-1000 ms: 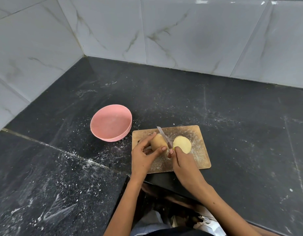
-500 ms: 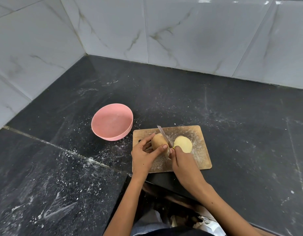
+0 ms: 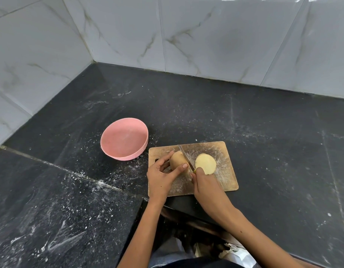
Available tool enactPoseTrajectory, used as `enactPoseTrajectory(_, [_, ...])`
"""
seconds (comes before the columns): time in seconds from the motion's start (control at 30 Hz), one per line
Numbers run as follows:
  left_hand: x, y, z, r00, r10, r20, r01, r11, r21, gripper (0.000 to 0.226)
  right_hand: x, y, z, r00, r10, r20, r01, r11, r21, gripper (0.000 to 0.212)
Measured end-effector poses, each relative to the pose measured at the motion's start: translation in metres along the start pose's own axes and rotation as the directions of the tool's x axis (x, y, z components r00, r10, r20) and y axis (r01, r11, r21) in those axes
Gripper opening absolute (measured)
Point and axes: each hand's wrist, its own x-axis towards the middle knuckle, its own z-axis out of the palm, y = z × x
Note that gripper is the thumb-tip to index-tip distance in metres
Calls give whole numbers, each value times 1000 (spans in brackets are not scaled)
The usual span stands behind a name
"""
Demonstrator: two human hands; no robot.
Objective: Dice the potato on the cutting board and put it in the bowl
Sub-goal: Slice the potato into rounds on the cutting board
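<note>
Wooden cutting board (image 3: 223, 151) lies on a black stone counter (image 3: 273, 142) dusted with white specks, where a person is cutting a potato held between both hands. The left hand (image 3: 160, 176) curls its fingers and thumb round the unpeeled piece of potato (image 3: 178, 160), pinning it to the board, apparently so that it cannot roll under the blade. The right hand (image 3: 206, 184) is wrapped around the handle of a small knife (image 3: 185, 155), only a yellowish sliver of that handle showing at the knuckles; the blade runs along the cut edge of the held piece, its tip pointing away toward the far edge of the board. Just to the right of the blade, a pale yellow potato half (image 3: 205, 163) lies with its cut face up, smooth, rounded and moist-looking, touching the right hand's knuckles. A pink bowl (image 3: 124, 139) sits just left of the board, near enough for cut pieces to be moved across in a short reach, and no potato can be seen in it. Dicing looks barely begun, with the potato in only two large pieces and no small cubes in sight.
</note>
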Motion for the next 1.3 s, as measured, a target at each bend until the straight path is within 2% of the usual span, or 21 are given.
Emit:
enactPoseTrajectory(0.2, [1, -5, -5, 999, -37, -40, 34, 998, -56, 55, 11, -7, -5, 998, -17, 66, 12, 998, 68, 19])
enactPoseTrajectory(0.63, [1, -5, -2, 999, -45, -18, 43, 994, -103, 51, 7, 0, 0, 998, -14, 66, 6, 994, 113, 19])
enactPoseTrajectory(0.93, [4, -8, -2, 999, -44, -22, 42, 997, -63, 53, -9, 9, 7, 994, 21, 107, -29, 997, 75, 18])
enactPoseTrajectory(1.03, [5, -9, -2, 999, -44, -26, 43, 998, -47, 59, -5, 6, 5, 995, 35, 94, -42, 996, 82, 17])
enactPoseTrajectory(1.3, [3, -7, -2, 999, -21, -35, 21, 1000, -10, 56, 8, -13, -2, 996, 42, 73, -47, 997, 59, 15])
